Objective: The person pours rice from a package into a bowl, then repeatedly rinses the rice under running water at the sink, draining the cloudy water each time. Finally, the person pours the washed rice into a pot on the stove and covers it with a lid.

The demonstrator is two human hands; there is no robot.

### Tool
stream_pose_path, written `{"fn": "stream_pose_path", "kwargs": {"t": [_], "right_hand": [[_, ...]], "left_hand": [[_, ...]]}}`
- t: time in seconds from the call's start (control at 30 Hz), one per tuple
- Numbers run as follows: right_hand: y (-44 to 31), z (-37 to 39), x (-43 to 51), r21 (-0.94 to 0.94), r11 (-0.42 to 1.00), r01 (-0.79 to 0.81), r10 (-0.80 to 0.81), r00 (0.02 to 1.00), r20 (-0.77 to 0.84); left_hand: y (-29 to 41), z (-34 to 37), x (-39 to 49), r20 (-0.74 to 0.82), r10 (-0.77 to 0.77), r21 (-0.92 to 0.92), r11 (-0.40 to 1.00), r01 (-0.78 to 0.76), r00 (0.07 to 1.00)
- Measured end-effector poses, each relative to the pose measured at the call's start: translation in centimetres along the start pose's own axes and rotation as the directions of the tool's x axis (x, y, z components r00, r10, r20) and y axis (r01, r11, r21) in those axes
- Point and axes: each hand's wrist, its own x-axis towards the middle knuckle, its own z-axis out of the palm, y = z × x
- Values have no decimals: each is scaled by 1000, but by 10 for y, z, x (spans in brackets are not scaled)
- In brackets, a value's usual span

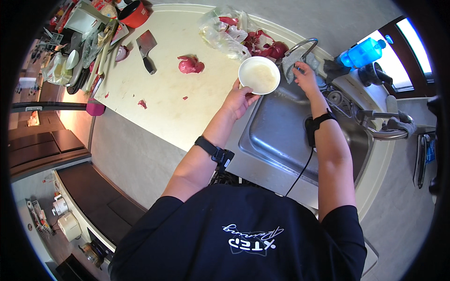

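My left hand [242, 100] grips the rim and side of a white bowl [259, 92], thumb uppermost. The bowl holds something pale and whitish that could be grains or cloudy liquid. It is held where the worktop meets the stainless steel sink [277, 130]. To the right of the bowl, my right hand [306, 79] has its fingers curled beside a grey cloth [290, 66] near the curved metal tap [305, 41]. A small dark blue spot shows at the fingertips; whether they hold anything is unclear. Just behind the bowl lie red onions and skins [262, 44].
On the cream worktop [165, 102] lie a cleaver [146, 45], a peeled-looking red onion [191, 65] and skin scraps [142, 104]. A clear plastic bag [221, 35] sits at the back. A blue bottle [364, 52] stands by the window. Clutter and a red pot [135, 15] crowd the left end.
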Motion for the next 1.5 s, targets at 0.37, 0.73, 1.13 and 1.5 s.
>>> {"fn": "stream_pose_path", "kwargs": {"t": [0.37, 0.73, 1.13, 1.5], "right_hand": [[-47, 5, -52, -223, 874, 431, -442, 897, 1], [-57, 52, -138, -626, 588, 512, -204, 843, 498], [-61, -13, -197, -540, 612, 577, -37, 704, 709], [-49, -17, -228, -671, 664, 329, -19, 905, 425]], "left_hand": [[-11, 4, -17, -100, 29, 130, 991, -16, 995], [-56, 17, -70, -53, -83, 226, 970, 93, 995], [-84, 27, -111, 39, -185, 323, 932, 163, 982], [-88, 53, -135, 50, -255, 428, 879, 210, 966]]}}
